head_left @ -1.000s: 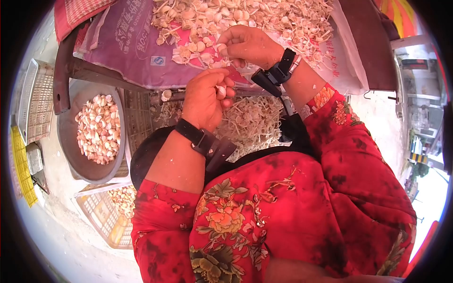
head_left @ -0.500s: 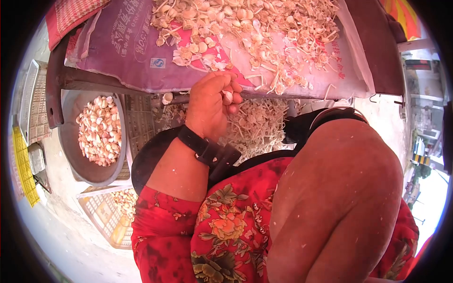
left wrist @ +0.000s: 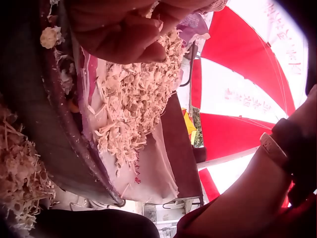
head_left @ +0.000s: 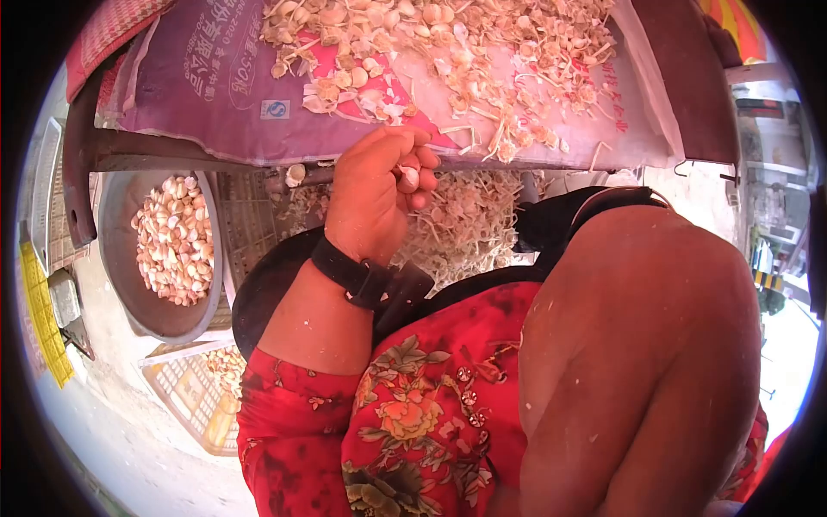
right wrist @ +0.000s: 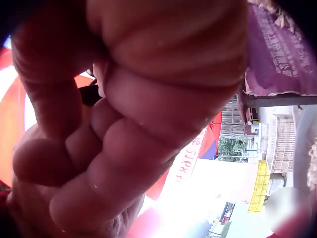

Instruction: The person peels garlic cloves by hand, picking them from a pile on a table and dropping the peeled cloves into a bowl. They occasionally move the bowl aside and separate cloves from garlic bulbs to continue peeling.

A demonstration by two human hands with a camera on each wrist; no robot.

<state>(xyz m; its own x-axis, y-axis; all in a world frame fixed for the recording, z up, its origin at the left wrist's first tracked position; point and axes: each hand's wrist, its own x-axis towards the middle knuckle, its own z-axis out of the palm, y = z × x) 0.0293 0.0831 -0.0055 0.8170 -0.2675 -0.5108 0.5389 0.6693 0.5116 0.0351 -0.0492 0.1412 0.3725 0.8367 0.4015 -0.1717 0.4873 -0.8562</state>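
My left hand (head_left: 366,194), palm partly turned up, holds a pinkish garlic clove (head_left: 408,177) in its curled fingers just off the table's front edge. In the left wrist view the curled fingers of that hand show dark at the top. Very near the head camera, the back of my right hand (head_left: 642,345) fills the lower right, raised from the table, its fingertips out of that view. The right wrist view shows its fingers (right wrist: 133,144) curled, with nothing visible held in them. Loose garlic cloves and dry skins (head_left: 482,69) cover a purple and white sack (head_left: 198,112) on the table.
Below left stands a grey basin (head_left: 116,250) with peeled-off cloves. A plastic crate (head_left: 177,392) with more cloves sits nearer me. Trimmed stalks and skins (head_left: 469,228) heap under the table edge. A single piece of garlic (head_left: 295,175) rests at that edge.
My right hand has left the garlic on the table and come up close to the head camera. My left hand stays near the table edge with its clove; the view has shifted slightly.
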